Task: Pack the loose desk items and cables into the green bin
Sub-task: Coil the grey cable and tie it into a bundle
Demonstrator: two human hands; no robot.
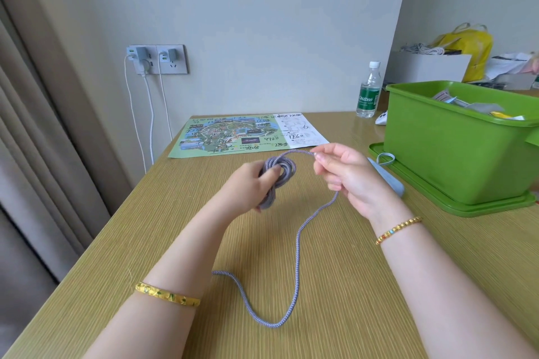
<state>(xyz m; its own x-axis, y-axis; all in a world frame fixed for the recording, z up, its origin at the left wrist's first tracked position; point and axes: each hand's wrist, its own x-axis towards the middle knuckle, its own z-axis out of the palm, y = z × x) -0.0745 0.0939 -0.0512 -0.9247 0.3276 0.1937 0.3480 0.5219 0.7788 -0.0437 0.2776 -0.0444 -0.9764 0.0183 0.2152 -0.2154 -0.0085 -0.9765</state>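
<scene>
Two hands over a ribbed tan desk (145,242): left hand (245,186) curled around coiled grey braided cable (297,245), right hand (347,172) pinching its strand, glossy green bin (455,151) far right.

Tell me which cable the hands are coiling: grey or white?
The grey braided cable, coiled in the left hand and pinched by the right hand. The white cables hang from wall chargers.

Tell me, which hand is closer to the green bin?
Right. The right hand pinches the cable just left of the green bin, beside its lid. The left hand holds the coil farther left, toward the desk's middle.
</scene>
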